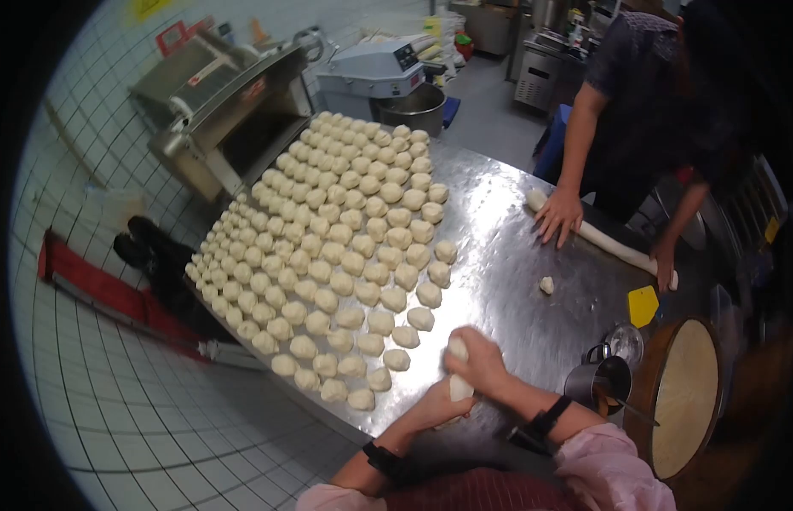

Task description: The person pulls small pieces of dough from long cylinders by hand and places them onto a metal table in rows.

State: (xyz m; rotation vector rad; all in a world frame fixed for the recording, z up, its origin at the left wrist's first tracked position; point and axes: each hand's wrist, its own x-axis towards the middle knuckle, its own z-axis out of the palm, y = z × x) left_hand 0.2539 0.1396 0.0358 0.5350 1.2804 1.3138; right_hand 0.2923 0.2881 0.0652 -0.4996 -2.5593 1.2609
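Close in front of my body, both hands grip a pale piece of dough (460, 388). My left hand (437, 405) is closed around its lower end. Just above, my right hand (482, 362) wraps its upper part, and some dough bulges past the fingers. Left of my hands, many rows of round dough balls (341, 317) cover the steel table (490, 289). The nearest dough ball (397, 359) lies a short way left of my right hand. A bit of the dough's underside is hidden behind my fingers.
Across the table a person (560, 213) presses both hands on a long dough roll (614, 246). A small dough lump (546, 284) and a yellow scraper (643, 306) lie nearby. At right stand a metal mug (614, 379) and a large round container (643, 409). Machines (235, 102) stand behind.
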